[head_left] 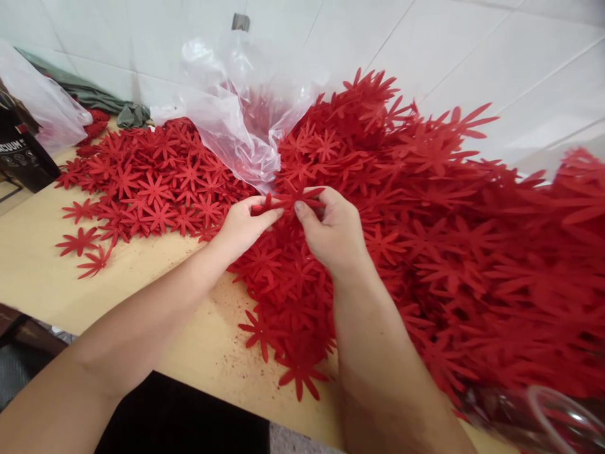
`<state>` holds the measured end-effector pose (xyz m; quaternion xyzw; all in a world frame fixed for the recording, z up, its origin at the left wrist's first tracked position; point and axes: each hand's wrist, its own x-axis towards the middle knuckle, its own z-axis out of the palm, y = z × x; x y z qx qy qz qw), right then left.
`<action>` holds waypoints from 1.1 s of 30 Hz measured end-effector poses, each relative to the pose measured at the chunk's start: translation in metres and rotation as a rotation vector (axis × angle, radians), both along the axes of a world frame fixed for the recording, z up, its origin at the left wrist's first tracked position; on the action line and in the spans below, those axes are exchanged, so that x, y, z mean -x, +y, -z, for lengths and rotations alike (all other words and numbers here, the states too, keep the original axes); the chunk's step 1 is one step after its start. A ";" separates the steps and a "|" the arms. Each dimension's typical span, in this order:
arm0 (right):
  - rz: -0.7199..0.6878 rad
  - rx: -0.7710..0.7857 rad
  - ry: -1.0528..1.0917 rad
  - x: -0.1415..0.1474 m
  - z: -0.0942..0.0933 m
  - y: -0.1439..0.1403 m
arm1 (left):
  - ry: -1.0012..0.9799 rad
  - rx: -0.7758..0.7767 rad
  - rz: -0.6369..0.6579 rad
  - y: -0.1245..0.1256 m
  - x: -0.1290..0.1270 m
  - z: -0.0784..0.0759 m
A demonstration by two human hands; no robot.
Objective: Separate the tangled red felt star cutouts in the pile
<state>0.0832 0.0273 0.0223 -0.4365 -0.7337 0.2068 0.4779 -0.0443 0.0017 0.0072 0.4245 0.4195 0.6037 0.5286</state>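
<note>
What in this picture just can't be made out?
- Head view: how many red flower cutouts the left hand and right hand pinch; fingers cover them.
- Contents of the clear plastic bag: glare and folds blur them.
- Dark box print: cut by the left edge.
- Shiny clear thing, bottom right: blurred, cropped.

My single head view: worn high, angled forward and down, close over the tabletop (38,277), facing the tiled wall (496,57).
</note>
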 end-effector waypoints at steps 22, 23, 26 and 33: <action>0.061 0.053 -0.097 0.003 -0.007 -0.006 | -0.131 -0.091 0.113 -0.005 0.001 -0.003; 0.045 0.056 -0.090 0.004 -0.006 -0.007 | -0.134 -0.100 0.113 -0.005 0.002 -0.003; -0.004 0.080 -0.058 0.006 -0.004 -0.007 | -0.145 -0.090 0.102 -0.005 0.003 -0.004; -0.159 0.197 0.039 0.005 -0.002 -0.004 | -0.212 0.010 -0.005 -0.004 -0.002 -0.005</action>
